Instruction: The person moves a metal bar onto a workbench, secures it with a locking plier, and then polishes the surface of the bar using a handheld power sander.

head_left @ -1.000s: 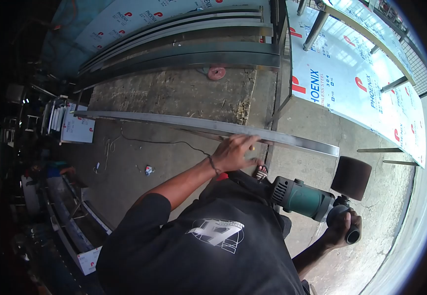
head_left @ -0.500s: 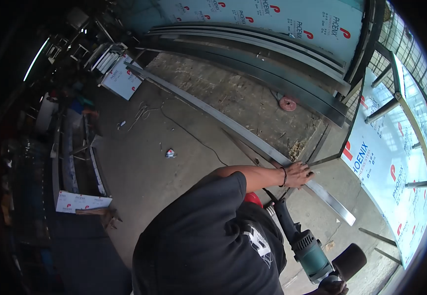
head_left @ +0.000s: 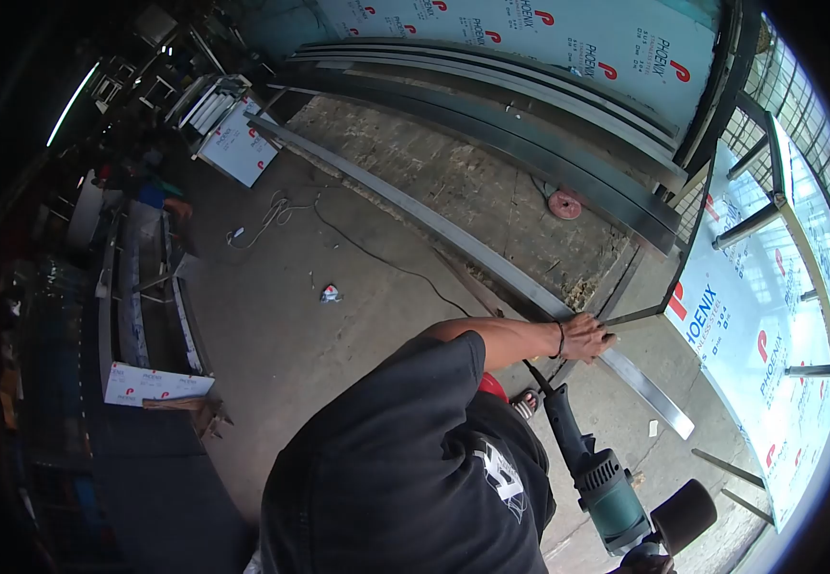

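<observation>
Concrete workshop floor point(head_left: 281, 316) extends across the scene, with a rougher patched slab toward the far wall. Long metal sections point(head_left: 491, 91) lie stacked beside white film-wrapped sheets point(head_left: 549, 33) printed with a red logo. A black power cable point(head_left: 376, 258) trails over the floor, and a red disc point(head_left: 564, 203) lies on the slab.

One long steel channel point(head_left: 434, 225) runs diagonally across the floor. The person's left hand point(head_left: 587, 337) rests on this channel near its closer end, fingers together and laid flat over the top edge.

The right hand point(head_left: 646, 560) sits at the lower frame edge, gripping the front of a green power polisher point(head_left: 611, 488); its fingers are mostly cut off, so their exact position cannot be determined. The polisher's dark cylindrical wheel point(head_left: 685, 512) hangs clear of the channel.
</observation>
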Motion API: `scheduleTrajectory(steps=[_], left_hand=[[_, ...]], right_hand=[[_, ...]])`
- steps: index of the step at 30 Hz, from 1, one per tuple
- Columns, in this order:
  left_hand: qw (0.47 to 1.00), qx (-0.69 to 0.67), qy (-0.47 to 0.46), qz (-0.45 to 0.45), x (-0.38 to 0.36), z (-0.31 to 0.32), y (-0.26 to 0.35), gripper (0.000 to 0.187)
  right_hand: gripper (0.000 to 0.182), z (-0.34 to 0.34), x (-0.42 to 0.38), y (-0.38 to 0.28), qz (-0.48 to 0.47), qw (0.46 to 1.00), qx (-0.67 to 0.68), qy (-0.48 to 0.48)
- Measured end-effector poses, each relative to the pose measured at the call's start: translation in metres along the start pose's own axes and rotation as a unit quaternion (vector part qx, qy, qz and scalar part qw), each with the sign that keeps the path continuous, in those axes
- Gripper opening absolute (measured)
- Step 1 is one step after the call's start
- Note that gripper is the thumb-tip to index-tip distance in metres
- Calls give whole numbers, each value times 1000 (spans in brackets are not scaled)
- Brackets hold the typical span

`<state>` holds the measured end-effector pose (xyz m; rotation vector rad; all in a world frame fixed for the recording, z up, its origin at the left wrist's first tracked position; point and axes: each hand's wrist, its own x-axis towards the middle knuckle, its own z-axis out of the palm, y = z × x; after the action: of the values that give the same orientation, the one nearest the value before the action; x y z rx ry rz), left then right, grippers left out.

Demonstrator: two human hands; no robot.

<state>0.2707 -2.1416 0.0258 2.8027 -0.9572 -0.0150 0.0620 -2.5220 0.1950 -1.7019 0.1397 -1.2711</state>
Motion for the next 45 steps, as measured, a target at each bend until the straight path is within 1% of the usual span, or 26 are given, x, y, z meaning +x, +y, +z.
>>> scheduleTrajectory(steps=[1,5,7,10,12,13,14,15,16,17,18,19,20,21,22,24,25,27,28,30,31,33,35,36,39,45], left_hand=[[999,19,25,2,1,-1,0,69],[999,24,33,-8,7,8,-4,70],[1000,15,7,-18,10,16,-7,82],[999,9,30,-38,14,20,-9,84],[999,8,14,-48,16,18,-6,85],[998,8,-3,-58,16,16,-5,87],[998,10,-3,-54,14,-6,-2,87],[998,-9,21,-50,5,-43,5,87],[998,-35,42,-31,-4,-66,15,87],[991,-38,130,-21,-12,-75,26,86],[982,-105,154,-28,-19,-94,44,82],[979,-170,104,-31,-32,-109,61,77],[961,-261,93,-2,-49,-129,79,77],[938,-344,-42,-8,-68,-158,99,79],[946,-317,-26,61,-84,-158,109,78],[976,-188,-75,83,-103,-172,141,76],[972,-187,-90,115,-110,-166,146,76],[992,-83,-93,36,-119,-149,139,84],[990,-81,-103,49,-127,-137,111,84],[990,-19,-136,-36,-134,-132,106,75],[990,-10,-140,-22,-136,-129,98,75],[998,-15,-67,-3,-137,-132,86,62],[997,5,-71,-1,-132,-146,80,58],[997,17,-70,-9,-129,-153,79,53],[998,37,-58,8,-119,-159,69,53],[992,70,-101,-4,-91,-156,73,58]], right_hand=[[27,-1,1,1,7,1000,7,-14],[28,-8,1,6,37,997,34,-63],[28,-11,2,8,52,994,49,-89],[28,-16,3,9,73,987,68,-123],[28,-18,4,9,88,982,82,-145],[28,-9,0,0,88,982,82,-144],[27,14,-4,-20,135,977,131,-100],[28,20,-8,-33,181,967,173,-50],[15,7,-18,7,272,960,66,7],[23,-36,-27,48,247,963,-105,-27],[22,4,-21,0,247,969,0,-30],[22,36,-8,-52,200,973,-83,-80],[24,26,-7,-46,207,970,-68,-105],[26,35,3,-64,180,973,-69,-127],[26,46,8,-75,185,975,-21,-120],[30,58,12,-80,182,972,52,-138],[32,58,14,-80,178,967,70,-167],[33,68,15,-75,126,969,83,-197],[32,98,6,-72,140,963,92,-209],[31,108,11,-75,151,963,100,-199],[31,116,10,-72,134,963,112,-207],[31,129,8,-69,123,963,126,-203],[31,141,9,-64,149,957,162,-190],[31,145,9,-62,158,957,144,-195],[30,152,15,-56,181,958,127,-180],[29,160,17,-30,190,964,134,-133]])
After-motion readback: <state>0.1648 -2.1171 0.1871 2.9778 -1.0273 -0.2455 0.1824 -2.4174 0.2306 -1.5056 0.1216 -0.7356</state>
